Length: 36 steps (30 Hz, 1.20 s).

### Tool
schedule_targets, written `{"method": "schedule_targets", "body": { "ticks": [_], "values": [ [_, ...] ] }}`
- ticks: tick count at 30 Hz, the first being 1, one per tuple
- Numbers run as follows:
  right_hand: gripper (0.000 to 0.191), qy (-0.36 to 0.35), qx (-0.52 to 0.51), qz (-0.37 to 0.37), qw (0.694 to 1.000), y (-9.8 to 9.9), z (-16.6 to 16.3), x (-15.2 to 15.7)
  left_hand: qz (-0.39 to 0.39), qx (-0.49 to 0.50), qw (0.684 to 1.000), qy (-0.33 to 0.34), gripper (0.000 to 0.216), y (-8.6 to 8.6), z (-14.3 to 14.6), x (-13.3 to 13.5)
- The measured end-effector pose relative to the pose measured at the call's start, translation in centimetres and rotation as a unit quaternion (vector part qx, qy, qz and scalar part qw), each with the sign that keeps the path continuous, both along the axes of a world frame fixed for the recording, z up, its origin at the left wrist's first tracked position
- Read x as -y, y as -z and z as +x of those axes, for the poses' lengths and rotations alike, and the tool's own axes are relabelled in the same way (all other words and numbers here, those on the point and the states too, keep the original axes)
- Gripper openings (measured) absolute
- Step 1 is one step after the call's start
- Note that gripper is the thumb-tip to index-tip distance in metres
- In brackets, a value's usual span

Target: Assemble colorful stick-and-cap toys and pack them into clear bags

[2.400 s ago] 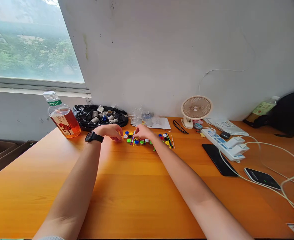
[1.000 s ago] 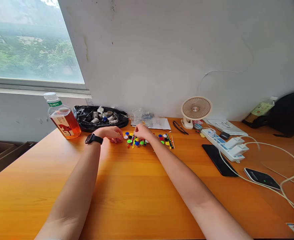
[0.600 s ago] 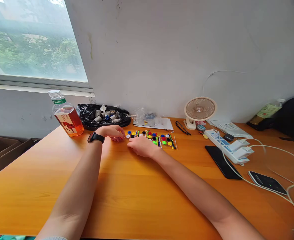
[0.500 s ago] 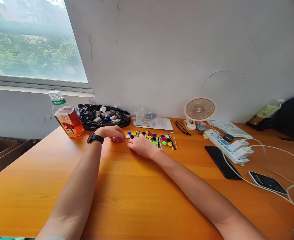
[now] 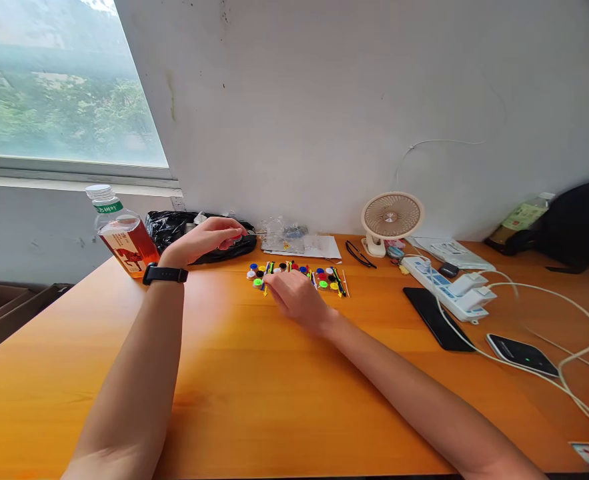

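My left hand (image 5: 207,239), with a black watch (image 5: 165,274) on its wrist, is raised in front of the black plastic bag. Its fingers are closed on a small red cap (image 5: 237,238), partly hidden by them. My right hand (image 5: 297,293) is low over the table, fingers curled together at the near side of a cluster of small round coloured caps. What these fingertips hold, if anything, is hidden. A green cap (image 5: 257,284) lies left of that hand, and a yellow cap (image 5: 334,287) to its right. Thin coloured cable ties (image 5: 341,283) lie among the caps.
A bottle of reddish drink (image 5: 129,243) stands at the left beside the black bag (image 5: 167,227). Clear plastic bags and paper (image 5: 319,245) lie behind the caps. To the right are a small fan (image 5: 393,217), a power strip (image 5: 439,287) with looping white cables, and phone-like devices.
My left hand has lifted away from the caps, up and to the left, and the red cap now shows in its fingers. My right hand has shifted slightly right. The view has turned a little.
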State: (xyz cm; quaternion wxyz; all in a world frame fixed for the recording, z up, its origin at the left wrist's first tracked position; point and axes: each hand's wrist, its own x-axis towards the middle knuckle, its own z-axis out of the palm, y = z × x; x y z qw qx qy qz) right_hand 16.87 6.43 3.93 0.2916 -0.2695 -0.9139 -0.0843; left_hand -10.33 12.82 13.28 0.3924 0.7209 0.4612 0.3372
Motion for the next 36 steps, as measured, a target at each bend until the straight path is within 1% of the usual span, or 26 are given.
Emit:
{"method": "schedule_targets", "body": {
  "ticks": [2,3,4,5,6,7,9,11,13,14,16,18,21,23,26,28,32,34,36],
  "values": [
    [0.024,0.013,-0.055,-0.056,0.997,0.2,1.5,1.1,0.013,-0.023,1.0,0.017,0.051,-1.2,1.3,0.7],
    [0.022,0.024,-0.085,-0.089,0.992,0.3,2.3,1.6,0.016,-0.03,0.999,0.027,0.054,-1.5,2.2,1.1],
    [0.021,0.044,-0.125,-0.114,0.985,0.4,3.2,2.2,0.02,-0.026,0.999,0.041,0.054,-1.4,3.2,1.5],
    [0.019,0.068,-0.16,-0.138,0.975,0.5,4.1,2.7,0.016,-0.018,0.998,0.061,0.053,-1.0,4.4,1.9],
    [0.018,0.082,-0.187,-0.156,0.967,0.5,4.9,3.1,0.001,-0.013,0.996,0.087,0.052,-0.2,5.6,2.4],
    [0.019,0.087,-0.209,-0.17,0.959,0.6,5.8,3.5,-0.021,-0.006,0.993,0.117,0.051,1.0,6.7,3.0],
    [0.02,0.092,-0.243,-0.198,0.945,0.7,7.1,4.2,-0.066,0.02,0.986,0.149,0.05,4.1,8.9,4.4],
    [0.019,0.1,-0.274,-0.218,0.931,0.9,8.0,4.7,-0.075,0.044,0.983,0.161,0.047,7.7,10.4,6.2],
    [0.022,0.099,-0.29,-0.234,0.923,1.2,8.4,5.0,-0.084,0.071,0.979,0.172,0.041,10.9,11.1,7.9],
    [0.025,0.091,-0.289,-0.242,0.922,1.4,8.4,5.2,-0.102,0.094,0.976,0.169,0.041,12.1,11.3,8.6],
    [0.032,0.067,-0.274,-0.257,0.924,1.8,8.3,5.4,-0.145,0.14,0.967,0.156,0.042,13.5,11.4,9.6],
    [0.039,0.044,-0.256,-0.266,0.928,2.3,8.0,5.6,-0.165,0.171,0.962,0.131,0.044,14.0,11.3,10.1],
    [0.039,0.016,-0.244,-0.271,0.931,2.9,7.7,6.0,-0.162,0.184,0.962,0.116,0.045,14.0,11.2,10.1],
    [0.033,0.01,-0.249,-0.286,0.925,3.0,7.5,6.4,-0.158,0.188,0.961,0.129,0.046,13.9,11.2,10.1],
    [0.016,0.007,-0.251,-0.318,0.914,2.8,7.4,6.8,-0.152,0.186,0.958,0.155,0.045,13.7,11.2,10.3],
    [0.011,-0.009,-0.244,-0.324,0.914,2.5,7.3,7.0,-0.133,0.174,0.962,0.161,0.043,13.5,11.3,10.6],
    [0.019,-0.048,-0.229,-0.332,0.914,2.0,7.3,7.2,-0.086,0.147,0.971,0.17,0.041,12.9,11.4,11.2],
    [0.021,-0.054,-0.224,-0.336,0.913,2.0,7.3,7.3,-0.057,0.127,0.975,0.172,0.039,12.8,11.4,11.4],
    [0.019,-0.052,-0.223,-0.335,0.914,2.1,7.2,7.3,-0.017,0.101,0.981,0.164,0.035,12.7,11.4,11.5]
  ]
}}
